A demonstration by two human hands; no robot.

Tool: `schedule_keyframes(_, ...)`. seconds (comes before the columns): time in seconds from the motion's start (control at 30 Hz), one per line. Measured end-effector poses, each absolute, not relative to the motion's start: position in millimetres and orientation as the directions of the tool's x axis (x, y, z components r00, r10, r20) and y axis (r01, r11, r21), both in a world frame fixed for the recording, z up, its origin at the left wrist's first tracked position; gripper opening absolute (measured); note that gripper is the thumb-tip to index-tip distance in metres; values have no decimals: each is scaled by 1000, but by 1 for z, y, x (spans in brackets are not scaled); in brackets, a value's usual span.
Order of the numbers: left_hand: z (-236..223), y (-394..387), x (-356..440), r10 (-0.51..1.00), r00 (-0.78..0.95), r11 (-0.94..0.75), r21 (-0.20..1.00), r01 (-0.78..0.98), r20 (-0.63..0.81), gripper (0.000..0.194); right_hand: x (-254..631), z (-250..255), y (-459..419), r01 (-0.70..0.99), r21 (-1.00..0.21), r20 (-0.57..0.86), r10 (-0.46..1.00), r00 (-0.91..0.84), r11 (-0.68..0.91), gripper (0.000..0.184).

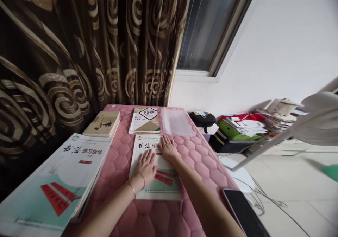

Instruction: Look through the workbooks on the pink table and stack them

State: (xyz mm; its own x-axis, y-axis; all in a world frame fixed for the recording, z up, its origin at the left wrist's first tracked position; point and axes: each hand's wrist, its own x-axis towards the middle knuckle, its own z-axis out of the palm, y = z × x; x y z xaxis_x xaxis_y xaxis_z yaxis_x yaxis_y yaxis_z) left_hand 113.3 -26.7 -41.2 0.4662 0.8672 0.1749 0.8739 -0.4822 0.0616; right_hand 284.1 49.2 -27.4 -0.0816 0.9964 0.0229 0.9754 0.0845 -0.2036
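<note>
Plainly flat, the left hand's (145, 166) fingers lie loosely spread on the calligraphy book (166, 170), grasping nothing; right hand's (168, 148) fingers likewise extended, pressed to the cover's upper right corner. Palms not visible; hands hide part of the printed title, right forearm crosses the cover's right edge. Book lies mid-width on the pink quilted table (153, 216), both forearms running out of frame below. Just beyond it, toward the table's far edge: a language workbook (144, 121), small print illegible, and right of that, near the far right corner, a translucent plastic sheet (177, 122), contents, if any, unclear. Along the left edge, a book stack (58, 170), cut off by the frame; beyond it, toward the far left corner, a tan book (102, 123). By the near right corner, a dark-screened phone (244, 210), lower end cropped. Past the right edge, a white stand appliance (314, 119), blurred and cropped, type uncertain.
</note>
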Motion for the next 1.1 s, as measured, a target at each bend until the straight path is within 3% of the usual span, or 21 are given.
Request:
schedule_keyframes(0.23,-60,-86,43,794,505,-522,-46,852,339,56,282,-15,48,982,-179,-7,998,-67,65,61)
schedule_keyframes(0.33,-61,-88,39,788,501,-514,-64,855,357,55,257,-9,21,983,-164,46,996,-81,88,60)
schedule_keyframes(0.47,-63,-84,42,782,513,-519,-86,851,354,51,213,-24,-50,905,-212,138,928,-345,368,59)
schedule_keyframes(0.57,-64,-82,41,779,521,-527,-84,845,349,53,212,-37,-96,867,-214,212,888,-407,449,58)
schedule_keyframes(0.83,-51,-84,30,806,527,-537,-41,842,269,53,308,-39,-126,935,-170,118,948,-295,312,54)
schedule_keyframes(1.1,-36,-99,6,842,477,-496,12,868,251,46,311,-37,-128,939,-219,41,964,-262,264,55)
